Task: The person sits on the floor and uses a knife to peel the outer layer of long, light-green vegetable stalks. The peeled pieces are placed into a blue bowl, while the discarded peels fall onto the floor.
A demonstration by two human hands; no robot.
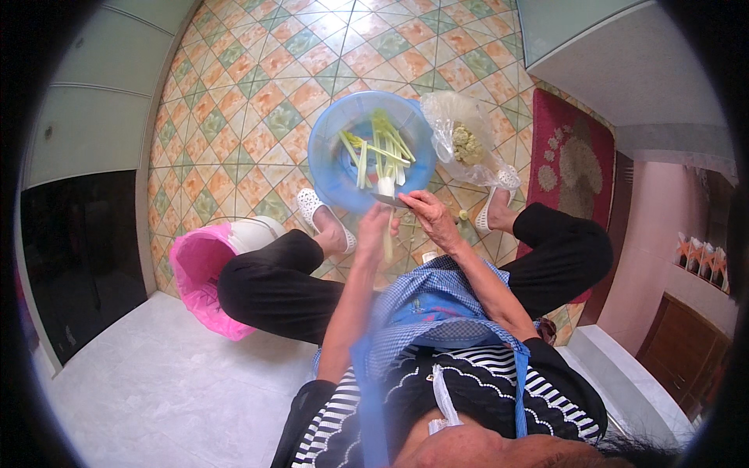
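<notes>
My right hand [434, 221] grips a knife [388, 200], its blade pointing left across the near rim of a blue plastic basin [327, 126]. In my left hand [374, 229], slightly blurred, is a pale celery stalk [388, 243] that hangs down below the fingers. The blade meets the stalk's upper part, just over the basin's edge. Inside the basin lie several cut green-and-white celery sticks [380, 149]. A short white piece [386, 186] shows just beyond the blade; whether it is still joined to the stalk is unclear.
Right of the basin, a clear plastic bag [436, 111] holds cauliflower [467, 144]. A white bucket [256, 231] with a pink liner bag [196, 257] stands by my left knee. Small scraps [463, 215] lie on the tiled floor [257, 140]. A red mat [547, 140] lies at the right.
</notes>
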